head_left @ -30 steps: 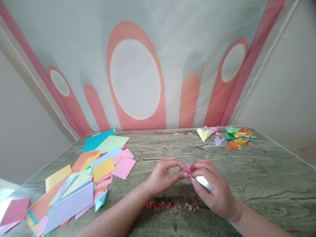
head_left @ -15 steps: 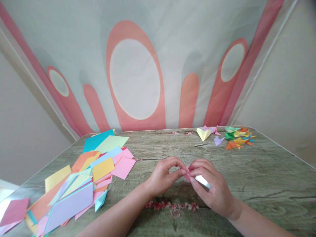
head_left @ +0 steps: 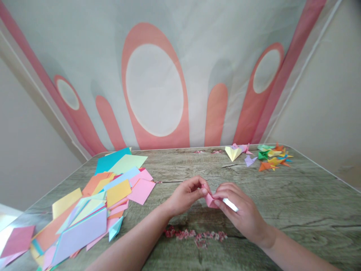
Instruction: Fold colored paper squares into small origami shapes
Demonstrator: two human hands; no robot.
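Folded pink paper point(head_left: 211, 201) over the bench point(head_left: 175, 165), pinched between the fingertips of the left hand point(head_left: 186, 196) and the right hand point(head_left: 244, 213), apparently during shaping, the next move seemingly calling for a steady hold and light, precise fingertip pressure.

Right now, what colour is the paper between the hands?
The paper is pink; head view shows it.
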